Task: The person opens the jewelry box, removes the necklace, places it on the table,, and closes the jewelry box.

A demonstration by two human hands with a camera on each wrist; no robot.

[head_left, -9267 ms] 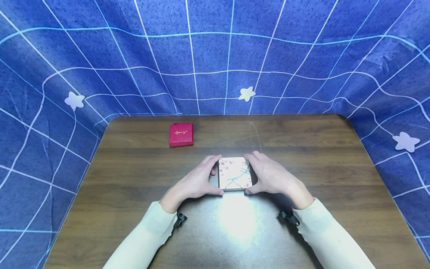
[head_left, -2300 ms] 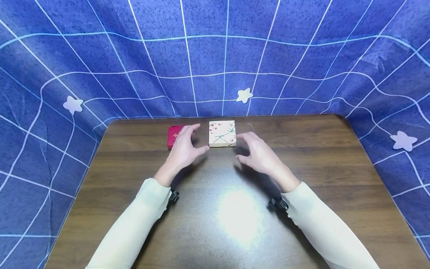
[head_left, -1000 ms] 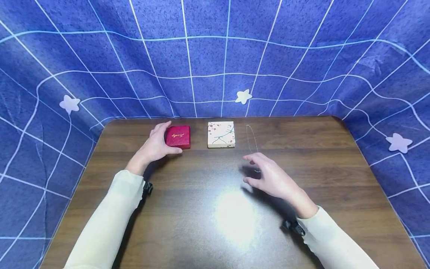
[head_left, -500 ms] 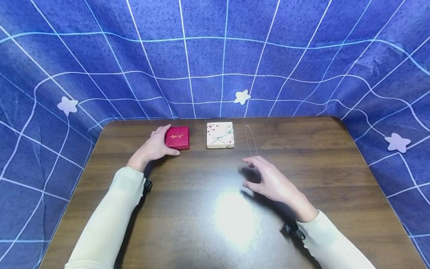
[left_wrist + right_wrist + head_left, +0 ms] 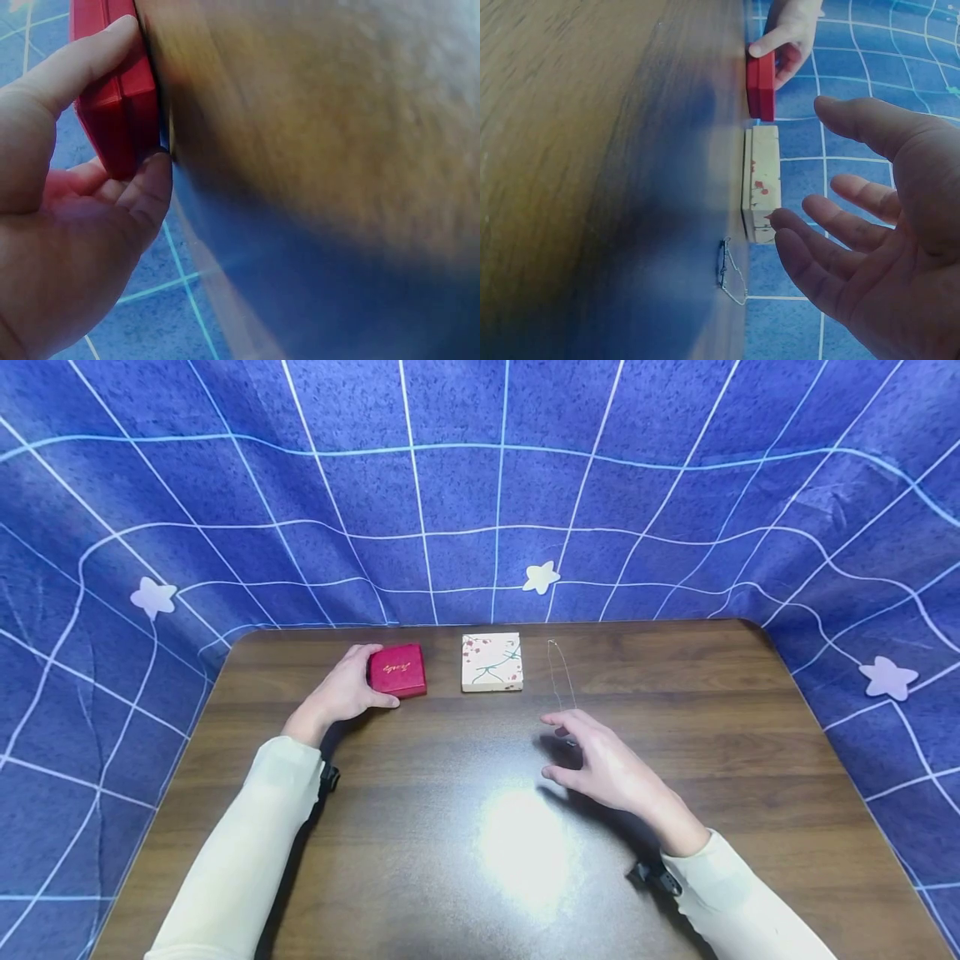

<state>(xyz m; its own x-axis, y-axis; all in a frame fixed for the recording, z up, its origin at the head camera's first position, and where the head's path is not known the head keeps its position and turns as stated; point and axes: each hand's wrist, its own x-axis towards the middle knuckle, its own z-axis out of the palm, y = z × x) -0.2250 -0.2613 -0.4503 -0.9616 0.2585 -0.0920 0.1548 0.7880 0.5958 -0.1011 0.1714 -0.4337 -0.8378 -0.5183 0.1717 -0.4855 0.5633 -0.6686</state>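
Now askew, the red box [image 5: 398,671] seems securely gripped between left hand [image 5: 342,687] fingers; right hand [image 5: 604,763], fingers parted, holds nothing.

The floral box [image 5: 491,662] is sitting way further back on the table [image 5: 408,810] now, not between both hands like 9 seconds ago. The left hand [image 5: 341,687] is gripping the red box [image 5: 397,670] instead, and that one's sitting slightly more turned than half a second back. Right hand [image 5: 603,764]'s now hovering by the thin chain [image 5: 722,271].
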